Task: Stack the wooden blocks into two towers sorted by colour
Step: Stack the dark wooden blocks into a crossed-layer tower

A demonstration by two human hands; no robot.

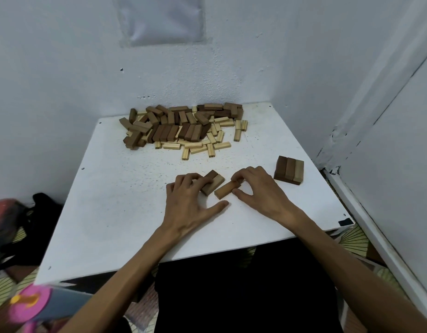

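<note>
A heap of dark brown and pale wooden blocks (183, 126) lies at the far side of the white table (126, 203). A short stack of brown blocks (289, 169), three side by side on top, stands near the right edge. My left hand (187, 203) rests its curled fingers on a pair of brown blocks (213, 182) lying side by side. My right hand (258, 188) pinches the far end of a single brown block (225, 189) that lies on the table beside that pair.
White walls close the table in at the back and right. A dark bag (39, 207) and coloured items (27, 306) lie on the floor to the left. My dark-clothed lap (243, 289) is under the near edge.
</note>
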